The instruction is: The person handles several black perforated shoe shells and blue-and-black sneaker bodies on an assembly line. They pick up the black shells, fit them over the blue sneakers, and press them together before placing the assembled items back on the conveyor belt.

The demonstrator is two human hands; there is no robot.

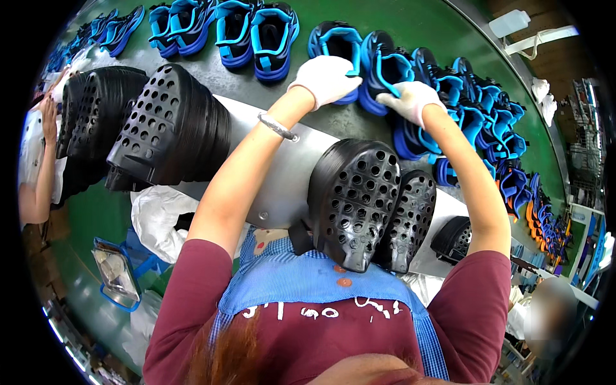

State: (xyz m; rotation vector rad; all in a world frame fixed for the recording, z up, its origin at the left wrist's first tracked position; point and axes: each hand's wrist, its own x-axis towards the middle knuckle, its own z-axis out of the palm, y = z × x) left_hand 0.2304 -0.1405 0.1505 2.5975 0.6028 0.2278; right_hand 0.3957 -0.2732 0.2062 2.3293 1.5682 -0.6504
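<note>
Both my hands wear white gloves and reach out over the green work surface to a row of black-and-blue sneakers. My left hand grips the side of one sneaker with bright blue lining. Just to the right, my right hand holds a second sneaker by its collar, thumb toward the opening. The two sneakers stand side by side, toes pointing away from me. Some fingertips of each hand are hidden by the gloves and shoes. Below my hands, stacks of black perforated foot-shaped plastic shells lie near my apron.
More shell stacks lie at left on a grey metal panel. Sneakers line the far left, others crowd the right. Another person's arm is at the far left. A white plastic bag hangs below the panel.
</note>
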